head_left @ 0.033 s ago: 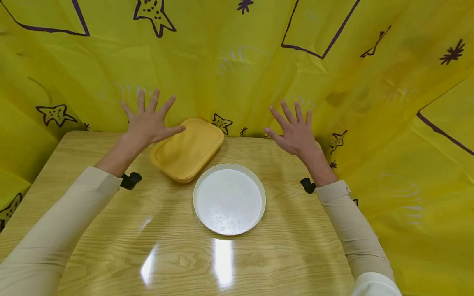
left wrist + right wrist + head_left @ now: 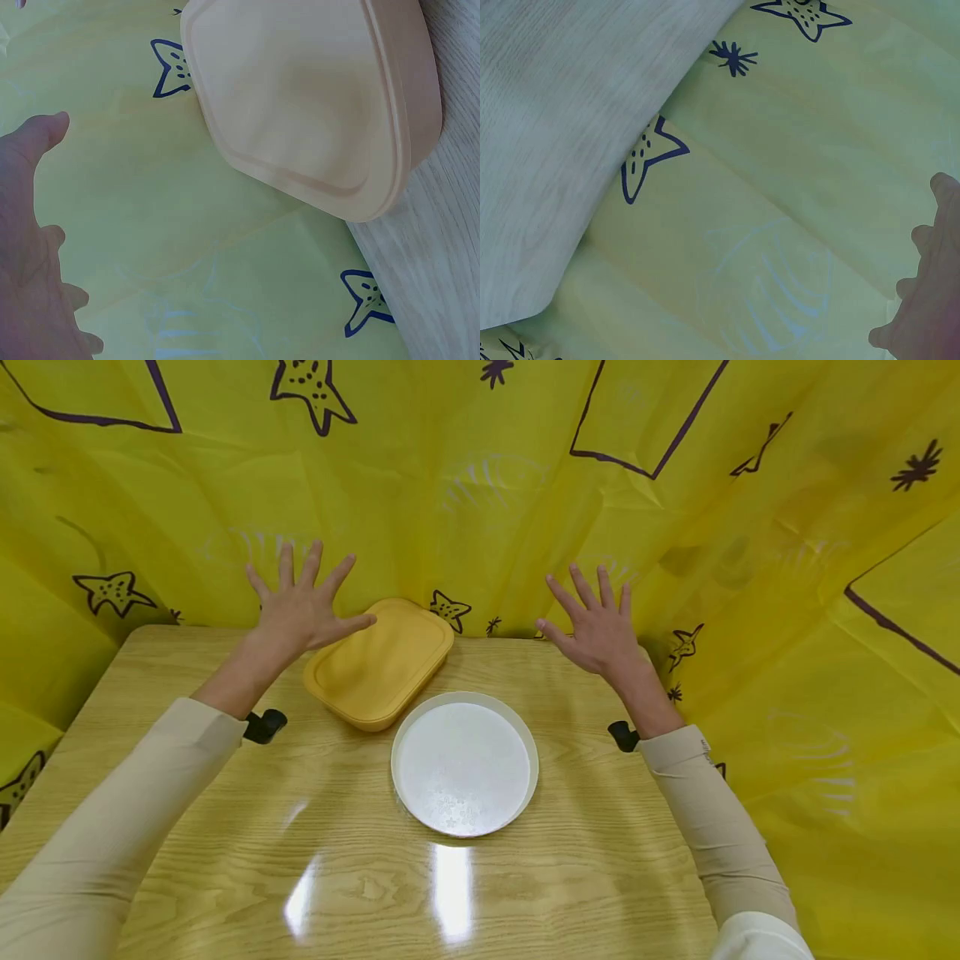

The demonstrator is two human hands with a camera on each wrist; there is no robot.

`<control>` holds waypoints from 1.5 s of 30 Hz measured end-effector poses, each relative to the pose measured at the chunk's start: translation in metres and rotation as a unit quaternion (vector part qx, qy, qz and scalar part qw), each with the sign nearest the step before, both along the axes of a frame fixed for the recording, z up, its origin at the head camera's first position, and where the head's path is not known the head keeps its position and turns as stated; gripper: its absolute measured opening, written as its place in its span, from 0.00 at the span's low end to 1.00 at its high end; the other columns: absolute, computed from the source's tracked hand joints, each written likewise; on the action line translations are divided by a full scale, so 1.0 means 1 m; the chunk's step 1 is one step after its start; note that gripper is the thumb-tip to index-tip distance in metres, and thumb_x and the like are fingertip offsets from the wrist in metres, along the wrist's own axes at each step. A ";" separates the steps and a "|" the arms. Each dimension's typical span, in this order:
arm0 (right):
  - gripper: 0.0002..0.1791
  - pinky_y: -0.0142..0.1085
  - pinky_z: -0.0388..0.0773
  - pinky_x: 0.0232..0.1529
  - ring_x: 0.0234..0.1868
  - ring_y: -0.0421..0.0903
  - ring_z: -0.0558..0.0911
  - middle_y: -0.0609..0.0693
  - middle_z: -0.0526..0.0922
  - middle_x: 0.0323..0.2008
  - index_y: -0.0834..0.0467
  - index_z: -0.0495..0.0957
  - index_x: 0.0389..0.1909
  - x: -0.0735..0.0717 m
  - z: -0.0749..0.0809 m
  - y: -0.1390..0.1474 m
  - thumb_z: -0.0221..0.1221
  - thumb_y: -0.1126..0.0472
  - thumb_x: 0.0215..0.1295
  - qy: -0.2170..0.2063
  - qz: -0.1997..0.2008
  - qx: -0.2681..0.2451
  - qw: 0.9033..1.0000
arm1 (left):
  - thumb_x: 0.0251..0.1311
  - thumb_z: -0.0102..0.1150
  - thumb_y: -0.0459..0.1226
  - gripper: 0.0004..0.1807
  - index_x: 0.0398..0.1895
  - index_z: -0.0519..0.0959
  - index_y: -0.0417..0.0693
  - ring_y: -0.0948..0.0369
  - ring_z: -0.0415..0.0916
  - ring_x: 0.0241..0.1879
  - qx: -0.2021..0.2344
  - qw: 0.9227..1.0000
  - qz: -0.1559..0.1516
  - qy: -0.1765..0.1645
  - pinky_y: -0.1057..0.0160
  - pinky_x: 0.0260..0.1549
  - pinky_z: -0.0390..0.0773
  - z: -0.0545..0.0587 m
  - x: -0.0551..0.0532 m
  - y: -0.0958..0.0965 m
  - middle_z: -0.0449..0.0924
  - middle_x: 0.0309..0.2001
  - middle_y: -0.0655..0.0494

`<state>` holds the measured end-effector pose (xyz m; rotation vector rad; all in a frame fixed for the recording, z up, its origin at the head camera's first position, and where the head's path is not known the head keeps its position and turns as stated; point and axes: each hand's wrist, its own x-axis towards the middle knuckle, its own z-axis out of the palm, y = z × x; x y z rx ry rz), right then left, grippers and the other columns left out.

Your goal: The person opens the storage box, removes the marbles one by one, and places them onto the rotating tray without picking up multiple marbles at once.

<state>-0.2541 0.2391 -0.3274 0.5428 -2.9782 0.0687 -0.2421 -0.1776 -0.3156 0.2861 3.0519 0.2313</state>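
Left hand (image 2: 296, 610): fingers spread wide, raised to the left of the box (image 2: 375, 668); the thumb overlaps the box in the head view but stands apart from it in the left wrist view. Right hand (image 2: 600, 631): fingers spread wide, well right of the box. The box's long axis runs diagonally, near left to far right. A round tray (image 2: 465, 768) lies just beside the box, nearer the person. Beneath the box: wood-grain table (image 2: 585, 860). Behind it: yellow printed curtain (image 2: 420, 510).

Spread hands (image 2: 298, 617), yellow box (image 2: 382, 664), white tray (image 2: 465, 764)
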 end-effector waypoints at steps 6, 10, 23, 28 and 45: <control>0.41 0.63 0.22 0.67 0.77 0.57 0.27 0.50 0.35 0.80 0.40 0.44 0.80 0.001 0.000 -0.001 0.40 0.29 0.72 -0.001 0.000 0.000 1.000 | 0.62 0.39 0.73 0.53 0.81 0.34 0.60 0.36 0.12 0.72 0.005 1.000 0.000 -0.001 0.22 0.54 0.19 0.001 0.002 0.000 0.19 0.77 0.40; 0.41 0.64 0.23 0.67 0.77 0.58 0.28 0.50 0.36 0.80 0.40 0.46 0.80 0.003 -0.002 -0.002 0.40 0.29 0.72 -0.005 -0.002 -0.003 1.000 | 0.62 0.39 0.73 0.53 0.81 0.34 0.60 0.37 0.13 0.72 0.004 1.000 -0.005 -0.006 0.22 0.54 0.20 0.001 0.002 0.001 0.19 0.77 0.40; 0.41 0.65 0.43 0.69 0.76 0.66 0.39 0.58 0.42 0.79 0.49 0.53 0.79 0.008 -0.010 -0.009 0.49 0.35 0.72 -0.036 0.006 -0.026 0.999 | 0.66 0.45 0.67 0.51 0.82 0.36 0.58 0.32 0.25 0.73 0.048 0.998 -0.041 -0.024 0.22 0.59 0.28 -0.014 0.005 -0.005 0.25 0.78 0.36; 0.39 0.61 0.43 0.71 0.75 0.68 0.43 0.61 0.43 0.78 0.52 0.54 0.79 0.009 -0.014 -0.017 0.50 0.40 0.74 -0.051 0.017 -0.055 0.997 | 0.69 0.48 0.61 0.48 0.82 0.36 0.57 0.31 0.33 0.73 0.066 0.995 -0.065 -0.044 0.26 0.63 0.39 -0.020 0.005 -0.007 0.26 0.78 0.35; 0.35 0.64 0.50 0.68 0.74 0.69 0.51 0.66 0.47 0.76 0.60 0.56 0.77 0.015 -0.037 -0.051 0.52 0.49 0.76 -0.112 0.024 -0.179 0.977 | 0.74 0.51 0.43 0.43 0.81 0.37 0.52 0.26 0.33 0.71 0.157 0.978 -0.090 -0.106 0.25 0.61 0.44 -0.033 0.009 -0.012 0.33 0.75 0.27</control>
